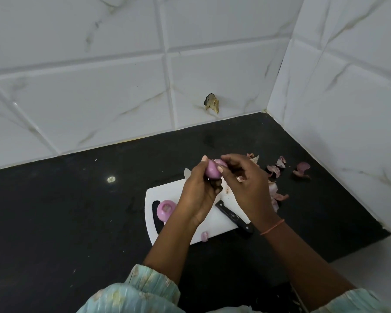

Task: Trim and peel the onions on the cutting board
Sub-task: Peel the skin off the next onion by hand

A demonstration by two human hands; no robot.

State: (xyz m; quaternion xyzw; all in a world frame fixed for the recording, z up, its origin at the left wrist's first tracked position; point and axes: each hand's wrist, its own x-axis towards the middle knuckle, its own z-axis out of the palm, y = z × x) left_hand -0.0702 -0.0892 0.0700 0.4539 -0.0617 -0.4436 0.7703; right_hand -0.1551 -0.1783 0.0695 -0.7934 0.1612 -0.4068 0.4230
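Both forearms reach forward from pale green sleeves, meeting at mid-frame above the bench. The left hand is raised with fingers and thumb curled round a peeled onion, thumb tip pointing up. The right hand, a thin orange band on its wrist, arches over from the right, fingertips pinching at the onion's top.

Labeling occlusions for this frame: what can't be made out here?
- Head view: knife blade, hidden under the right hand.
- Held onion: its underside and any skin left, covered by the left hand and right fingers.
- Cutting board middle, behind both forearms.
- Small bit at the board's edge: too small to identify.
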